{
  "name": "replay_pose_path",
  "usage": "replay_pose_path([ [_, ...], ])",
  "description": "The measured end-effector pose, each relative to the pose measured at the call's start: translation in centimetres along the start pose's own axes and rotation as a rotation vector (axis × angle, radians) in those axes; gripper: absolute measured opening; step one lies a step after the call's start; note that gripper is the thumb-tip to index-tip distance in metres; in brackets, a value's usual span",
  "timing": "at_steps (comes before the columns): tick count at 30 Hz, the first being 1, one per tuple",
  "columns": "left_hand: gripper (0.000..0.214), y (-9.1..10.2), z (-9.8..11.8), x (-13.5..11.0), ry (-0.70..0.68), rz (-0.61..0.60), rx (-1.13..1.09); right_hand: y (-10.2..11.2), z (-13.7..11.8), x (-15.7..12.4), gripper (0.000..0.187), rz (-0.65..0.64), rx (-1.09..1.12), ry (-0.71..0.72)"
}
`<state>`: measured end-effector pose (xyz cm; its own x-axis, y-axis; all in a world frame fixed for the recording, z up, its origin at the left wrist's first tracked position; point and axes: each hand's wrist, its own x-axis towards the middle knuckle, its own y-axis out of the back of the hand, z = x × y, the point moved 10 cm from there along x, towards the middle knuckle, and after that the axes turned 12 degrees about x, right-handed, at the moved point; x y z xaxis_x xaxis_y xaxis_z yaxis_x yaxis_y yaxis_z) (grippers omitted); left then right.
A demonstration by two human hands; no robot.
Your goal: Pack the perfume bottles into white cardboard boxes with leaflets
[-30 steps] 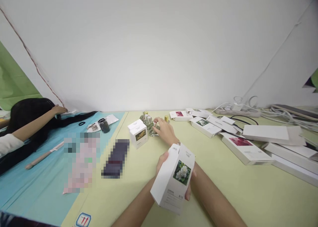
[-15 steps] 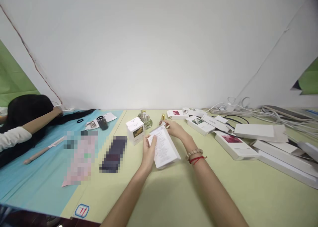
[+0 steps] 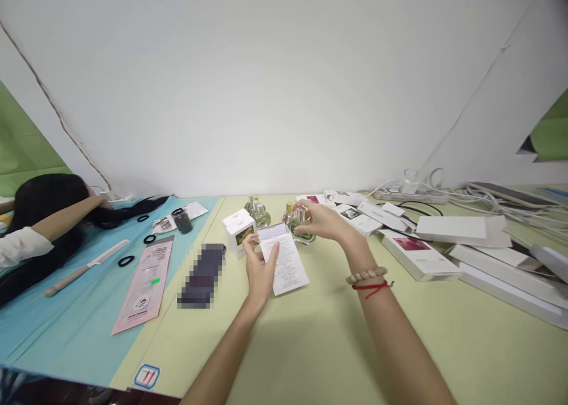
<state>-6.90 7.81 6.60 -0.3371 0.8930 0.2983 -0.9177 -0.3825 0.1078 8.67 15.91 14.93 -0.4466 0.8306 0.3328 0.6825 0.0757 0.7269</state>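
Note:
A white printed box (image 3: 287,269) is pinched between the thumb and fingers of my left hand (image 3: 261,268), its text side toward me and its top end tilted away. My right hand (image 3: 326,220) curves its thumb and fingers around a clear glass bottle (image 3: 305,237) that looks like perfume, standing on the table just behind the box. Beside that bottle a gold cap (image 3: 289,207) shows, its bottle partly hidden. More glass bottles (image 3: 262,219) stand together to the left. Close to my left hand is an upright white box (image 3: 239,230) with a picture on its side.
Several white boxes (image 3: 415,254) lie piled on the right, with cables (image 3: 483,207) behind. On the left are a blurred dark object (image 3: 202,275), a pink packet (image 3: 144,287), black hair ties (image 3: 126,261), a comb (image 3: 86,267) and a dark jar (image 3: 182,220). Another person (image 3: 53,216) leans there.
My right hand has moved off the box's top end, and a glass bottle now stands under it beside the gold-capped one. The box in my left hand has turned and shifted slightly left.

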Motion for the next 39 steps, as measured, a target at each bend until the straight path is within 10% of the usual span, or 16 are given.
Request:
replay_pose_path([
  [7,0.044,-0.5,0.1,-0.4,-0.032,-0.035,0.132,4.7,-5.1,-1.8,0.042,0.189,0.231,0.089],
  [22,0.036,-1.1,0.6,0.2,-0.203,-0.073,-0.003,-0.9,-7.6,-1.0,0.024,-0.118,0.303,0.216],
  [39,0.037,-1.4,2.0,0.1,-0.412,-0.124,0.264,-2.5,-7.2,-0.8,0.014,-0.109,0.108,0.086],
])
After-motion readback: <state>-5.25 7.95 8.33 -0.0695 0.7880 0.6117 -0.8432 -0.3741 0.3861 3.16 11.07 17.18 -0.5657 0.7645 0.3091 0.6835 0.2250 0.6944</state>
